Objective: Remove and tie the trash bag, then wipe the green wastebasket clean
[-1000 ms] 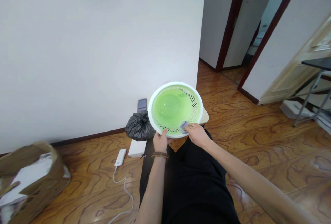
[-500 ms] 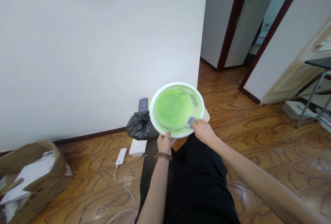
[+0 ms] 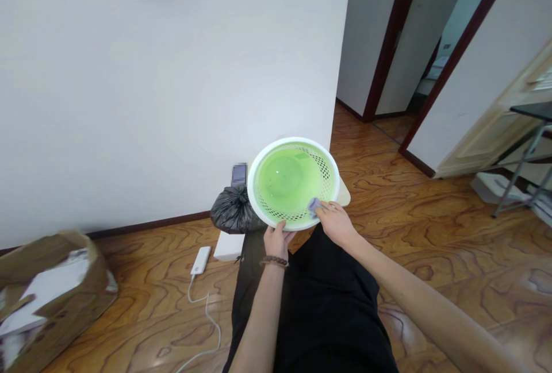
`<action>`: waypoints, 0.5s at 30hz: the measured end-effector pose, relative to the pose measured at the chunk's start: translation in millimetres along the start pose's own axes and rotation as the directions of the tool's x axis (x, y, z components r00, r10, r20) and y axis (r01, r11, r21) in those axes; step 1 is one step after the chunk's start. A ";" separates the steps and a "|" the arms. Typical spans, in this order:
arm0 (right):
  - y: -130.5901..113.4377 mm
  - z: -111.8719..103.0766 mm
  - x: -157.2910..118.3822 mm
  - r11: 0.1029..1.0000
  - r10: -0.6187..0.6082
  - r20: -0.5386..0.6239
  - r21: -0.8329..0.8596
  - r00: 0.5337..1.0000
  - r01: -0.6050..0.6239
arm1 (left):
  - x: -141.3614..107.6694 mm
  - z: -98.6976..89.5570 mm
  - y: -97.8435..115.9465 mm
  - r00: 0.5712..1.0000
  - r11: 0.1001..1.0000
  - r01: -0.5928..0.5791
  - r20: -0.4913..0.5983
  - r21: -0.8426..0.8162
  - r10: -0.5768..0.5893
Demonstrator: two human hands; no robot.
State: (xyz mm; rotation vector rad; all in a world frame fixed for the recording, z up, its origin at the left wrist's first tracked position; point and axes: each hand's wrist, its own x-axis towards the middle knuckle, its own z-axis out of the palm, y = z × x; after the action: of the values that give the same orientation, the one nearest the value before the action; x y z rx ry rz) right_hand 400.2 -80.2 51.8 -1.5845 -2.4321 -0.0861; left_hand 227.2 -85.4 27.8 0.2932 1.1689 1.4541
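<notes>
A round green plastic basin [image 3: 282,177] with a white rim and a band of holes is tilted toward me above my lap. My left hand [image 3: 276,241] grips its near rim, thumb over the edge and fingers underneath. Between the fingers of my right hand [image 3: 336,220] is a bunched greyish-purple cloth [image 3: 314,206], pressed to the inner wall at the lower right of the basin. Whether anything lies under the basin is mostly hidden; a pale flat surface [image 3: 344,193] pokes out on its right.
A tied black plastic bag [image 3: 235,210] and a phone-like device [image 3: 238,173] stand left of the basin by the wall. On the wooden floor lie a white power strip [image 3: 200,260] with its cable and a cardboard box [image 3: 81,298]. A folding table [image 3: 535,110] stands at right.
My right hand has slid the cloth slightly left and down along the basin's inner wall. My left hand keeps its hold on the rim.
</notes>
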 end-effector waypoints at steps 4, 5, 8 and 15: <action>-18.1 13.5 -3.1 0.994 0.029 -0.015 0.105 0.999 -0.027 | -5.1 5.6 -3.6 1.000 1.000 0.007 0.015 -0.001 -0.007; -26.7 18.9 -3.7 0.988 0.022 -0.014 0.153 1.000 -0.020 | -6.8 6.6 -4.5 1.000 1.000 0.013 0.010 -0.001 -0.013; -43.1 27.9 -4.1 0.973 -0.010 -0.015 0.232 1.000 0.013 | -9.6 6.8 -4.7 0.999 0.999 0.038 -0.019 -0.005 -0.038; -6.6 4.6 -1.8 0.999 0.028 -0.014 0.032 1.000 -0.028 | -2.9 4.0 0.8 1.000 1.000 0.020 -0.004 -0.014 -0.020</action>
State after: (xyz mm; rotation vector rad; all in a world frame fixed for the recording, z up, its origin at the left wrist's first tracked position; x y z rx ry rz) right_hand 394.1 -83.8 47.5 -1.5985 -2.3876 -0.0542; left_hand 230.5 -85.7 31.6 0.2680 1.1611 1.4452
